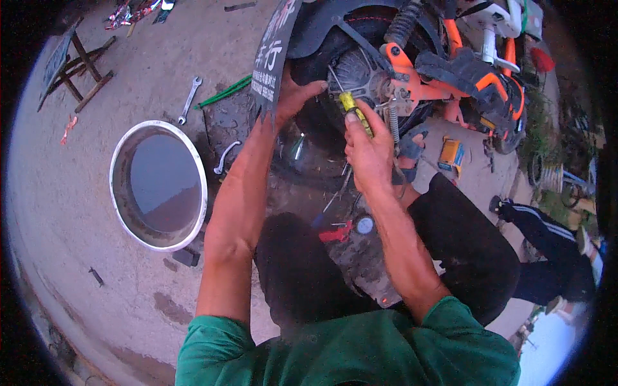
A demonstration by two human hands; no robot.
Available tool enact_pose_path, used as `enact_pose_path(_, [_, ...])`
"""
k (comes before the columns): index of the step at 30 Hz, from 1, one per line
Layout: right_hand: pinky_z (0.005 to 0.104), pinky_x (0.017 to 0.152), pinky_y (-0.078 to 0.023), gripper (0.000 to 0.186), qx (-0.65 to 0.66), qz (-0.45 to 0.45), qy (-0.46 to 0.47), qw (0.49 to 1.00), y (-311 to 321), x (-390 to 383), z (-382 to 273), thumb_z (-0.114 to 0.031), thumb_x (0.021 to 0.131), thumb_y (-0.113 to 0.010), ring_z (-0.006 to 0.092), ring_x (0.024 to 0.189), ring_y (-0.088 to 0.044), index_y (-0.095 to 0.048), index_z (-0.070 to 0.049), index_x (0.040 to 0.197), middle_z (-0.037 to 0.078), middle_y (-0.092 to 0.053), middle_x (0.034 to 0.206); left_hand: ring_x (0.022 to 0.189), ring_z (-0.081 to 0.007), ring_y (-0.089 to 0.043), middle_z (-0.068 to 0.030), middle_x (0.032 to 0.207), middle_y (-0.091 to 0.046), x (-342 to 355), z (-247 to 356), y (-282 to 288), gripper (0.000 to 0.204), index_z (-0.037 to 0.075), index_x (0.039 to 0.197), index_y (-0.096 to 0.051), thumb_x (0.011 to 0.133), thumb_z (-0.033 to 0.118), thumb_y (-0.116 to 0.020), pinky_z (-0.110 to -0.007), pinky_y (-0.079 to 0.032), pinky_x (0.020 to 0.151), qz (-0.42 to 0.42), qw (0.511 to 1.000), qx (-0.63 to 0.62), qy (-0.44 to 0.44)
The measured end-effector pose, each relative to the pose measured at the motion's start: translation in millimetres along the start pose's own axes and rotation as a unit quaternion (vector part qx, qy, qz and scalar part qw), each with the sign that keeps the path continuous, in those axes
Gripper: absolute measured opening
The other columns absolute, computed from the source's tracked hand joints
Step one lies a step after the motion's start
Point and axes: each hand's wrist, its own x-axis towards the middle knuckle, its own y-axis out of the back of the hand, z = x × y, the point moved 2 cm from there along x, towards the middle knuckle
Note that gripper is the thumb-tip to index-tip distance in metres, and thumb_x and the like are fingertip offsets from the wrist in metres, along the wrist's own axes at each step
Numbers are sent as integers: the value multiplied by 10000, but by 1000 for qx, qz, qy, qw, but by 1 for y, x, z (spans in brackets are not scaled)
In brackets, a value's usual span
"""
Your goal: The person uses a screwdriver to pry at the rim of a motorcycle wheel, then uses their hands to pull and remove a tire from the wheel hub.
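Note:
My right hand (371, 151) is wrapped round the yellow-and-black handle of a screwdriver (356, 113). Its thin shaft points up and left across the wheel hub (356, 72). This wheel belongs to an orange-and-black two-wheeler, whose orange swingarm (430, 94) runs off to the right. At the tyre's left side is my left hand (293, 98), thumb stretched toward the hub. A black mudflap (272, 61) with white printing hides most of its fingers. Below both hands, the dark tyre (309, 125) stands close to the wet ground.
A round basin of water (116, 186) stands at left. Near it lie an open-end wrench (190, 100), a small curved silver tool (225, 157) and green cord (225, 92). A red-handled tool and a round gauge (365, 225) lie between my knees. Another person's legs (547, 251) are at right.

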Motion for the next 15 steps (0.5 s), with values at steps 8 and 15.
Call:
enact_pose_path(8, [189,445,-276,476,329,-209,-62,919,-5,13,-88,-51,987,-595,26,539,-366,-503,-162,1440,-33,-451,756,1350,-308,-520,-177,1435,-562,5,-15,-4,959,-11,1472,-455,708,369,-894,-403,-380,1167,8,999,-26,-19])
enact_pose_path(15, [233,466,-294,315,285,-188,-52,939,-57,11,-112,-50,949,-612,71,557,-385,-483,-163,1213,-3,-453,765,1316,-280,-545,-163,1450,-542,3,-9,1,885,6,1463,-459,747,315,-877,-398,-402,1155,-3,998,36,55])
